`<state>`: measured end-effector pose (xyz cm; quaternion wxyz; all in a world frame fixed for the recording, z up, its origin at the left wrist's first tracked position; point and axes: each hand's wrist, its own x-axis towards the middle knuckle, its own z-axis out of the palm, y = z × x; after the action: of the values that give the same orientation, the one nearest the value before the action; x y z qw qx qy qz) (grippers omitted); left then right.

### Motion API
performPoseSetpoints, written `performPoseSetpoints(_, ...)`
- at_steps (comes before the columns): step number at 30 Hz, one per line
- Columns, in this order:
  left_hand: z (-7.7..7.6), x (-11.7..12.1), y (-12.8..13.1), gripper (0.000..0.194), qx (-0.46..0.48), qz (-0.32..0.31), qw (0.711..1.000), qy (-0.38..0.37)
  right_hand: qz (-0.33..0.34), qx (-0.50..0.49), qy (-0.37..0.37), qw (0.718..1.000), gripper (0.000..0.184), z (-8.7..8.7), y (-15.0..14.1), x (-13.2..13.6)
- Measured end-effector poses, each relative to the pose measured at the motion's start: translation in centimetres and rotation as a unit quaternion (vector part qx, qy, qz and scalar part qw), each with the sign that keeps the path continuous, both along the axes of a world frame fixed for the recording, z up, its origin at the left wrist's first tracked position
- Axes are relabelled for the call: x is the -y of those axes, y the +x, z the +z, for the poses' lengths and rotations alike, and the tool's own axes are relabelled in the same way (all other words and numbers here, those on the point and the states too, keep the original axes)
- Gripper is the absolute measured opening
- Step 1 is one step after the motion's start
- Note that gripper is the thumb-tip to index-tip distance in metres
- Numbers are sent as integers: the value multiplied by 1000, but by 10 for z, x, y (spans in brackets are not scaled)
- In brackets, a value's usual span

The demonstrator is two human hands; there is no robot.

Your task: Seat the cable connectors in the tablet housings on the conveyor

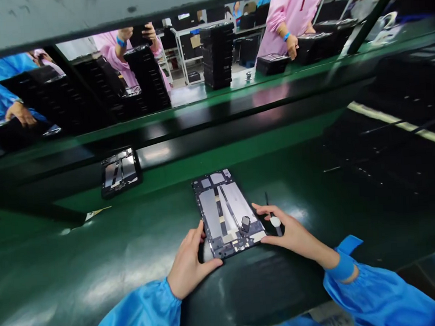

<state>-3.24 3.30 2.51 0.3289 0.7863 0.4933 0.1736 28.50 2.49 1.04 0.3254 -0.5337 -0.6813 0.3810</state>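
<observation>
An opened tablet [225, 212] lies back-side up on the green bench, showing its grey plates and circuit boards. My left hand [189, 262] grips its near left corner, fingers curled around the edge. My right hand [288, 230] rests at the tablet's right edge and pinches a thin black tool with a white tip [275, 221]. A small dark part [245, 223] sits on the tablet close to my right fingers.
A second opened tablet [120, 172] lies on the dark conveyor belt [201, 139] to the far left. Stacks of black trays [217, 56] stand beyond it, where other people in pink and blue sleeves work. Dark trays [385, 154] fill the right side.
</observation>
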Motion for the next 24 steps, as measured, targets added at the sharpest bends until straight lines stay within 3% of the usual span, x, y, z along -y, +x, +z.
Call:
performPoseSetpoints(4, 13, 13, 7, 55, -19, 0, 996, 87, -28, 6, 104, 994, 36, 14, -19, 4)
performPoseSetpoints(8, 15, 19, 17, 23, -23, -9, 992, 126, 85, 3, 119, 989, 20, 26, -53, 1)
performPoseSetpoints(12, 12, 20, 23, 18, 25, 7, 994, 109, 151, -5, 96, 984, 15, 29, -78, -5)
performPoseSetpoints(17, 10, 21, 27, 10, 87, 18, 992, 84, 139, -23, 66, 988, 14, 26, -84, -5)
performPoseSetpoints(24, 9, 24, 29, 12, 98, 29, 992, 72, 127, -26, 88, 988, 15, 25, -86, -2)
